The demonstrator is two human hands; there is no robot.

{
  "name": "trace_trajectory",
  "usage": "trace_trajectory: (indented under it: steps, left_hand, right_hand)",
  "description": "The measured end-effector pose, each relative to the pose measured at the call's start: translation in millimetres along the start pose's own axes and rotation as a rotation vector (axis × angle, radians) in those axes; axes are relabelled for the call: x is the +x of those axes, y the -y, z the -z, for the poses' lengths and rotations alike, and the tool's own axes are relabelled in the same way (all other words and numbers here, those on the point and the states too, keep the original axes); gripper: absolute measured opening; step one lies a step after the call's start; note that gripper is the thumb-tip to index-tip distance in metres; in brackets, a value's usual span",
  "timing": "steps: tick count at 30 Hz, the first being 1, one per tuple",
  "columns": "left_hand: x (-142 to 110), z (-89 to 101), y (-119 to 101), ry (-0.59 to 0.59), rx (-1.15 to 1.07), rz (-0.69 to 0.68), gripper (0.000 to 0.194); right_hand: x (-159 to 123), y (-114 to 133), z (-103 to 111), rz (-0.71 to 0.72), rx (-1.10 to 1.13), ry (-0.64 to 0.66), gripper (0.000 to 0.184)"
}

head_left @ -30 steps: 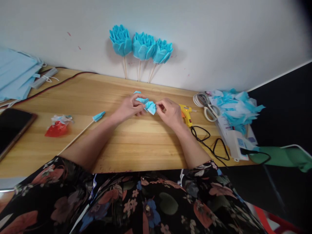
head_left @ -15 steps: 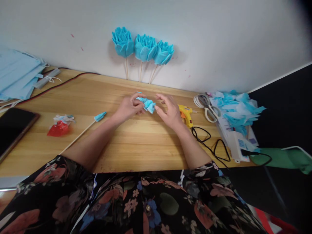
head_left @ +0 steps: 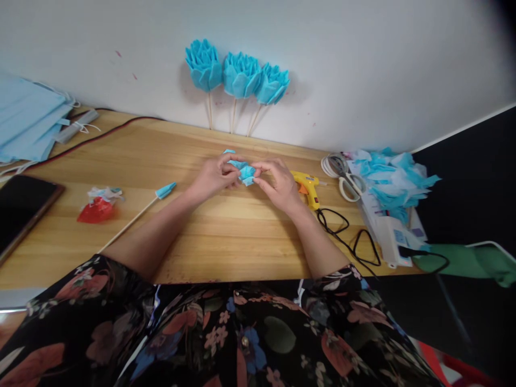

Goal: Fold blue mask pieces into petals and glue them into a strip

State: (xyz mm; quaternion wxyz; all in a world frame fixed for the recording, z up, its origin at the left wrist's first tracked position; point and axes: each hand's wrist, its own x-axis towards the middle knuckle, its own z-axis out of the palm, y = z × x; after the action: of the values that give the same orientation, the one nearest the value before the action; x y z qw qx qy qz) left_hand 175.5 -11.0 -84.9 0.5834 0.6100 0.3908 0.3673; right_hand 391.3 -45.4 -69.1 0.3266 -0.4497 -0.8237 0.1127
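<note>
Between my two hands, above the middle of the table, is a folded strip of blue mask fabric [head_left: 246,173]. My left hand [head_left: 217,174] pinches it with thumb and fingers, which hide part of it. At its right end my right hand [head_left: 278,184] grips the edge between thumb and forefinger. A thin stick [head_left: 131,223] topped with a rolled blue bud [head_left: 165,190] lies by my left forearm. Three blue fabric flowers [head_left: 242,75] on sticks lean against the wall behind. Just right of my right hand lies a yellow glue gun [head_left: 307,189].
Scissors [head_left: 351,186], a white cable coil [head_left: 332,165], blue and white fabric scraps [head_left: 393,177] and a white power box [head_left: 394,242] sit at right. Face masks [head_left: 30,121], a phone [head_left: 26,209] and a red plastic wrapper [head_left: 97,209] lie at left. A black cord [head_left: 342,234] trails near the front edge.
My right thumb and forefinger have closed in on the right end of the blue fabric strip. My left hand keeps its hold in nearly the same place.
</note>
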Motion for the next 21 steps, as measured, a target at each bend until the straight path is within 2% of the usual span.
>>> trace_trajectory:
  steps: [5, 12, 16, 19, 21]
  left_hand:
    - [-2.2, -1.0, -2.1, -0.006, 0.043, -0.023, 0.034]
    - [-3.7, -1.3, -2.6, 0.016, 0.066, -0.07, 0.037]
    - [-4.0, -0.9, -1.2, 0.026, 0.042, -0.083, 0.043]
    - [-3.9, -0.7, 0.8, 0.037, 0.019, -0.121, 0.046]
    - [-3.8, -0.6, 2.2, 0.042, 0.009, -0.144, 0.047]
  right_hand:
    - [0.0, 3.0, 0.5, 0.033, 0.009, 0.004, 0.025]
    - [0.4, 4.5, -2.5, 0.002, -0.012, -0.019, 0.028]
    - [-0.3, 5.2, -5.0, -0.051, -0.003, -0.049, 0.048]
    - [-1.1, 4.8, -7.5, -0.107, 0.113, 0.014, 0.069]
    - [-1.7, 4.0, -9.2, -0.138, 0.206, 0.055, 0.075]
